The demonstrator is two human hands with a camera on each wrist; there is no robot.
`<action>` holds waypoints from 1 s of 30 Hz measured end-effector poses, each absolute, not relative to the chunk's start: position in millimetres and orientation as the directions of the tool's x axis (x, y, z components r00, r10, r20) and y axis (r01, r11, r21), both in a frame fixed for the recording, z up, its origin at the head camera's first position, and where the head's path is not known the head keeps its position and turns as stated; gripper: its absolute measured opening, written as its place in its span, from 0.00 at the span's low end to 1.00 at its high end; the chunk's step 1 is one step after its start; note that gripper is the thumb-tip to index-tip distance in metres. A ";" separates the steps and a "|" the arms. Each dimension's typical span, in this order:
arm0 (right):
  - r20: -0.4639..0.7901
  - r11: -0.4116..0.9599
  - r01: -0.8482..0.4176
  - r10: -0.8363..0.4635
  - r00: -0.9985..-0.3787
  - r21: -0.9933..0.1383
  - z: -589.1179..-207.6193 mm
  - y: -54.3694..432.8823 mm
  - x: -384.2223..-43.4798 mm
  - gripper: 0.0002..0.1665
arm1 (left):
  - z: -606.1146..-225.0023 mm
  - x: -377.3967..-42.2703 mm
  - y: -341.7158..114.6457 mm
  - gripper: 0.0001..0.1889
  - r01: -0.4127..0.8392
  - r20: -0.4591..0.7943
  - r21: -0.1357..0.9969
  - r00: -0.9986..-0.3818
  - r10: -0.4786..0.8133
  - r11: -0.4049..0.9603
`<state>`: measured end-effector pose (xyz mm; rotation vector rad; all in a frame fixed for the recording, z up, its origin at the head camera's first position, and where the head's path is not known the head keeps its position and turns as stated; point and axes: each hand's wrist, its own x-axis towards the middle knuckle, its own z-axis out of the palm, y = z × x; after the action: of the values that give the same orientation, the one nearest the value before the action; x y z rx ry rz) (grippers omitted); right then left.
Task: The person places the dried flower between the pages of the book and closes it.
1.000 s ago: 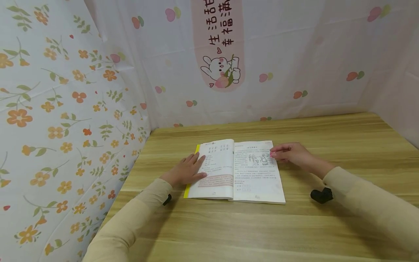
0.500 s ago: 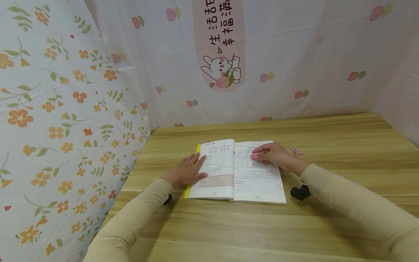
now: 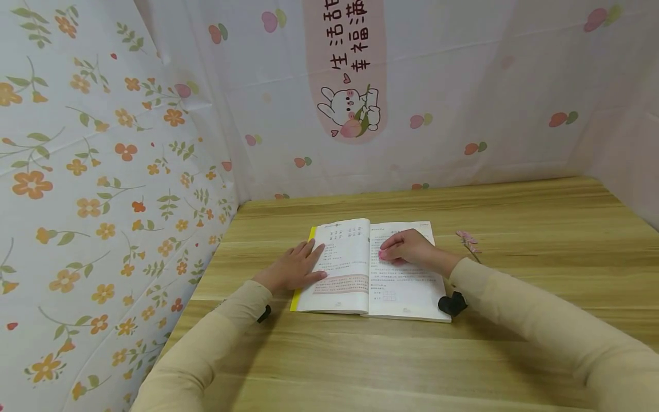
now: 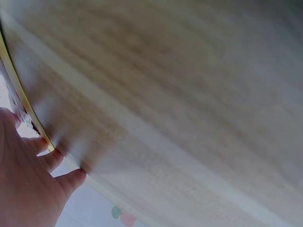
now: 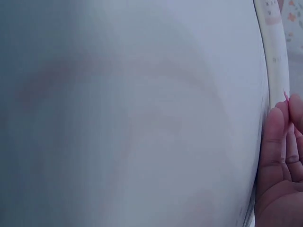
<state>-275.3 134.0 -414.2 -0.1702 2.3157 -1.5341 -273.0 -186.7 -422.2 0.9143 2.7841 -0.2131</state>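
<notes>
An open book [image 3: 342, 249] with a yellow cover edge lies on the wooden table, printed text on both pages. My left hand [image 3: 297, 268] rests with fingers spread on the outer part of the left page; the left wrist view shows its fingertips [image 4: 71, 179] over the yellow edge. Over the right page, close to the spine, my right hand [image 3: 412, 252] pinches a small pink petal-like piece [image 3: 382, 253] between thumb and fingers. Only a thin pink tip [image 5: 286, 96] of it shows in the right wrist view, the rest covered by the fingers.
A pink flower sprig [image 3: 467, 239] with a thin stem lies on the wooden table [image 3: 329, 360] right of the book, partly behind the right sleeve. A black wrist device [image 3: 453, 304] hangs under the right forearm. Patterned cloths [image 3: 437, 74] stand behind and at the left.
My right hand has moved left from the right page's outer edge toward the spine, carrying the pink piece. The sprig on the table has come into sight. The left hand stays put.
</notes>
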 end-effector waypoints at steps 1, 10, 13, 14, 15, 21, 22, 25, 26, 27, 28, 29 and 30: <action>-0.225 0.408 0.091 -0.294 -0.929 -0.909 -414.8 132.1 -275.0 0.12 | -422.0 -272.7 -186.5 0.42 0.600 -0.236 -0.072 -0.787 0.570 0.797; -0.177 0.457 0.014 -0.316 -0.932 -0.889 -418.2 119.9 -274.7 0.10 | -425.0 -274.7 -186.6 0.42 0.598 -0.227 -0.069 -0.789 0.571 0.798; -0.159 0.480 -0.014 -0.318 -0.935 -0.877 -419.2 117.4 -275.2 0.10 | -424.6 -274.5 -186.5 0.42 0.597 -0.229 -0.066 -0.789 0.570 0.800; -0.153 0.489 -0.024 -0.318 -0.936 -0.872 -419.4 116.6 -275.3 0.10 | -424.6 -274.5 -186.6 0.42 0.597 -0.229 -0.066 -0.789 0.570 0.800; -0.147 0.499 -0.033 -0.318 -0.937 -0.866 -419.3 115.9 -275.2 0.10 | -424.6 -274.5 -186.7 0.42 0.596 -0.229 -0.066 -0.790 0.569 0.800; -0.119 0.554 -0.090 -0.330 -0.936 -0.827 -416.1 113.5 -272.3 0.10 | -424.5 -274.3 -187.2 0.42 0.593 -0.232 -0.053 -0.790 0.568 0.803; -0.117 0.561 -0.099 -0.336 -0.934 -0.822 -415.3 113.8 -271.8 0.10 | -424.4 -274.2 -187.2 0.42 0.592 -0.233 -0.051 -0.790 0.567 0.804; -0.098 0.574 -0.138 -0.359 -0.928 -0.807 -412.3 116.4 -271.5 0.11 | -423.9 -273.5 -187.1 0.42 0.591 -0.237 -0.050 -0.790 0.565 0.805; -0.086 0.580 -0.155 -0.366 -0.927 -0.800 -411.2 117.9 -272.0 0.12 | -423.7 -273.2 -187.0 0.42 0.591 -0.235 -0.048 -0.790 0.566 0.805; -0.070 0.584 -0.180 -0.379 -0.923 -0.791 -409.9 119.8 -272.5 0.13 | -423.4 -272.9 -186.8 0.42 0.592 -0.233 -0.047 -0.789 0.568 0.804; -0.054 0.589 -0.204 -0.390 -0.919 -0.782 -408.8 122.0 -273.3 0.14 | -423.2 -272.6 -186.7 0.42 0.593 -0.232 -0.048 -0.790 0.568 0.804; -0.037 0.593 -0.226 -0.397 -0.917 -0.773 -407.4 124.4 -274.1 0.14 | -423.0 -272.3 -186.5 0.42 0.594 -0.230 -0.049 -0.789 0.569 0.803; -0.022 0.599 -0.244 -0.402 -0.916 -0.763 -405.8 126.9 -274.8 0.15 | -422.8 -272.1 -186.3 0.42 0.595 -0.228 -0.049 -0.789 0.571 0.802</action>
<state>-274.8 126.9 -405.8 -0.5383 2.6339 -1.2127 -272.1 -186.3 -422.8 0.9120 2.7877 -0.1746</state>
